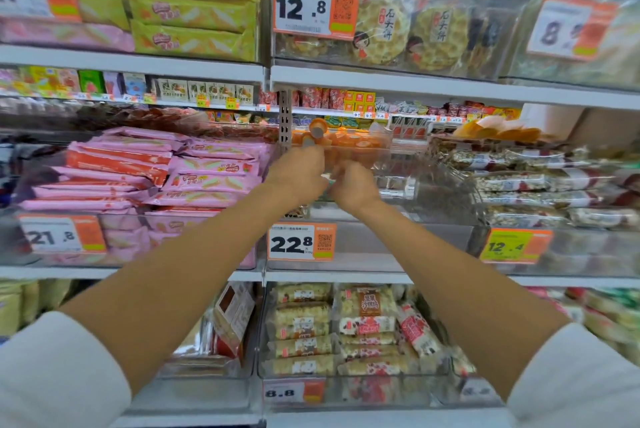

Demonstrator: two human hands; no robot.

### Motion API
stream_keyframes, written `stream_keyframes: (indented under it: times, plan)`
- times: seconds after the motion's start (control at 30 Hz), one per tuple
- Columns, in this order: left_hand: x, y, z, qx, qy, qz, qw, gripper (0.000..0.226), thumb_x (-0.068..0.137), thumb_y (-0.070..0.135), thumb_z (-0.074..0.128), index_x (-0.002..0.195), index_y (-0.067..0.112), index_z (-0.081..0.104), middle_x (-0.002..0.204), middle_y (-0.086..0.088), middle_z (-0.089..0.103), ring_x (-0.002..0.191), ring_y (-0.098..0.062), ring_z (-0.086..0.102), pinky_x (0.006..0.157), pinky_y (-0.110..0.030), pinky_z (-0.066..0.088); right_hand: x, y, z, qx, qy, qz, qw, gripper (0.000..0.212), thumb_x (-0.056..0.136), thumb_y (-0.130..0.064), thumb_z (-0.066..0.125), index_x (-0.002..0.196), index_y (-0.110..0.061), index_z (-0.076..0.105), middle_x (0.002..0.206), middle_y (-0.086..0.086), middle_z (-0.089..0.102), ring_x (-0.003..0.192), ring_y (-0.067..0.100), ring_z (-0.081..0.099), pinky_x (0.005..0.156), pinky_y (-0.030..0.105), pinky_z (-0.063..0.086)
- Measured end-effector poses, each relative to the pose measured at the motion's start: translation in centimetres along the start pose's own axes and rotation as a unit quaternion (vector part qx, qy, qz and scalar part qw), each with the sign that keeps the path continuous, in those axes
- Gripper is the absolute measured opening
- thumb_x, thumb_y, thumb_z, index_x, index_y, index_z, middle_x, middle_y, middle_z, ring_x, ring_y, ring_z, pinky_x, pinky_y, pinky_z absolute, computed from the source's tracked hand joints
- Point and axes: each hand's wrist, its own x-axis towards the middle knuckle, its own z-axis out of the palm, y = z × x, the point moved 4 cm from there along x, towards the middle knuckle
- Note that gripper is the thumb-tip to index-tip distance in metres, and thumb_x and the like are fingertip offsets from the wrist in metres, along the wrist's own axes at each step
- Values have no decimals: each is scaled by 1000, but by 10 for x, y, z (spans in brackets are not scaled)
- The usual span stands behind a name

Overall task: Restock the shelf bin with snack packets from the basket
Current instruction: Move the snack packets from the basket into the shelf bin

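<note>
A: Both your bare forearms reach out of white sleeves [59,368] into the clear shelf bin [381,240] on the middle shelf, right above the 22.8 price tag [300,242].

B: That bin sits between the pink wafer packs [207,171] on your left and the nut bars [526,181] on your right.

A: Your left grip [299,176] and right grip [353,185] meet just beside each other deep inside it, in front of the orange cups [356,143].

B: The fingers of both look curled inward. A small pale thing [327,178] shows between them, but it is too blurred to name.

A: So I cannot tell whether either grip is grasping a packet or is clenched on nothing.
</note>
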Motion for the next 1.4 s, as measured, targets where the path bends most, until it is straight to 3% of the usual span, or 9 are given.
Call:
stream_keyframes:
  times: [0.1, 0.27, 0.43, 0.57, 0.7, 0.87, 1.03, 1.33, 1.4]
  plan:
    - [-17, 28, 14, -157, -27, -14, 987, 18, 81, 6, 62, 70, 16, 51, 77, -4, 59, 76, -26, 56, 66, -32, 45, -40, 11, -39, 72, 118, -55, 989, 21, 80, 1, 60, 79, -19, 53, 70, -4, 56, 69, 17, 53, 59, 28, 37]
    - [-64, 92, 60, -293, -129, 38, 947, 25, 87, -3, 62, 70, 12, 54, 70, 4, 51, 61, -2, 49, 58, -20, 38, -126, 68, -73, 69, 103, -23, 992, 14, 87, -3, 62, 84, -14, 53, 69, -7, 50, 60, 4, 44, 54, 19, 32]
    - [-121, 149, 143, -277, -220, 65, 933, 33, 82, -3, 63, 62, 20, 52, 66, -1, 54, 58, -5, 50, 58, -22, 38, -219, 156, -76, 88, 106, 93, 986, 16, 82, -3, 64, 80, -16, 55, 71, 1, 56, 63, 13, 52, 62, 29, 42]
    - [-171, 189, 210, -258, -315, 74, 910, 15, 83, -2, 64, 74, 10, 61, 65, -4, 56, 56, -7, 51, 60, -22, 41, -292, 221, -68, 112, 62, 183, 975, 12, 88, 2, 58, 82, -8, 54, 73, 4, 52, 61, 8, 51, 55, 15, 42]
    - [-217, 212, 277, -287, -396, 30, 872, 18, 89, -1, 59, 75, 10, 57, 72, -1, 58, 63, -12, 59, 51, -14, 44, -349, 281, -48, 78, 49, 235, 968, 9, 87, -9, 66, 94, -5, 62, 89, 11, 64, 79, 30, 62, 70, 41, 54]
    - [-279, 215, 360, -288, -465, -41, 836, 8, 90, 6, 63, 82, 7, 62, 84, -11, 64, 68, -19, 61, 59, -29, 49, -414, 346, -8, 67, -2, 316, 946, 6, 85, -9, 66, 90, -7, 63, 84, 9, 65, 77, 29, 64, 69, 40, 53]
    - [-331, 189, 430, -249, -494, -93, 828, 10, 91, 7, 58, 85, 5, 65, 62, -7, 61, 56, -15, 57, 58, -27, 52, -474, 394, 45, 64, -72, 407, 908, 10, 85, -7, 64, 82, -15, 59, 72, -2, 55, 67, 12, 51, 65, 24, 38]
    - [-380, 150, 491, -125, -543, -40, 829, 14, 95, 7, 51, 90, 8, 63, 92, -8, 52, 80, -26, 53, 68, -37, 45, -569, 442, 153, 68, -273, 529, 801, 20, 90, -13, 52, 83, 2, 64, 89, 18, 64, 83, 32, 61, 74, 37, 50]
    - [-381, 144, 496, -136, -522, -42, 841, 12, 94, 9, 55, 94, 12, 67, 110, -8, 61, 102, -25, 59, 81, -37, 49, -587, 445, 174, 60, -328, 517, 789, 28, 91, -8, 50, 116, -6, 62, 109, 15, 61, 99, 30, 59, 81, 35, 48]
